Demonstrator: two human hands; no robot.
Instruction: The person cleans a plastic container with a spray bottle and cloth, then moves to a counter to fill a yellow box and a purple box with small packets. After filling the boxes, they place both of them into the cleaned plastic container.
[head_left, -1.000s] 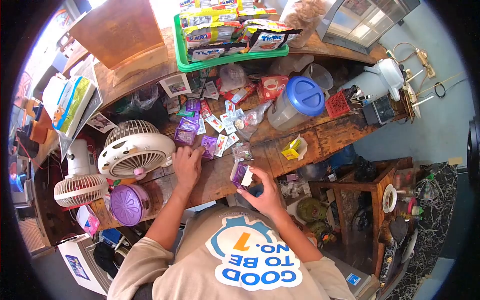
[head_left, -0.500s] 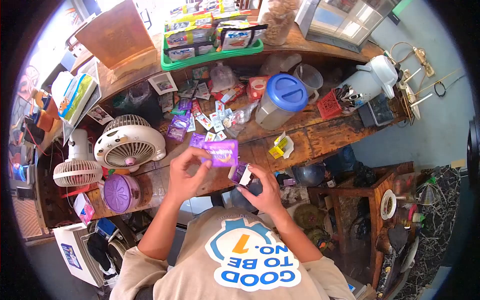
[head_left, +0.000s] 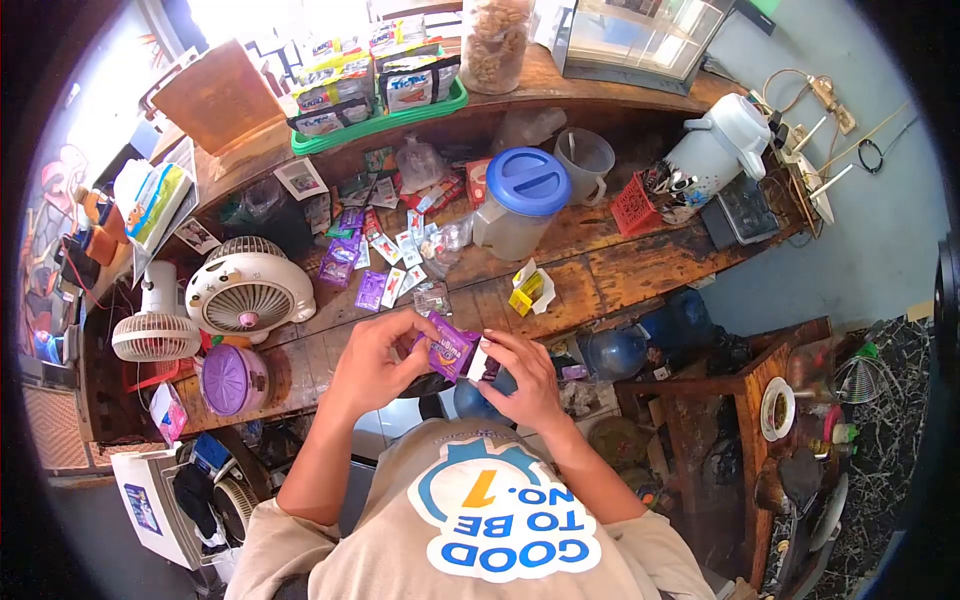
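Observation:
Over the table's front edge, my left hand (head_left: 375, 362) pinches a purple sachet (head_left: 447, 347) between thumb and fingers. Its right side meets a small purple-and-white box (head_left: 480, 366), whose pale flap faces the sachet. My right hand (head_left: 525, 382) is closed around that box, covering much of it. On the wooden table (head_left: 630, 265) beyond my hands lie more purple sachets (head_left: 340, 258) and several small white packets (head_left: 393, 283). An opened yellow box (head_left: 527, 290) with a white inside stands to their right.
A blue-lidded jug (head_left: 522, 205) stands behind the yellow box. White fans (head_left: 248, 290) and a purple-lidded tub (head_left: 233, 380) occupy the left side. On the back ledge sits a green tray (head_left: 385, 132) of snack packs. A thermos jug (head_left: 712, 150) and red basket (head_left: 634, 207) are at right.
The sachet in my left hand has come down and right, from above the box to its opening. The view has shifted, so the table's things appear farther left.

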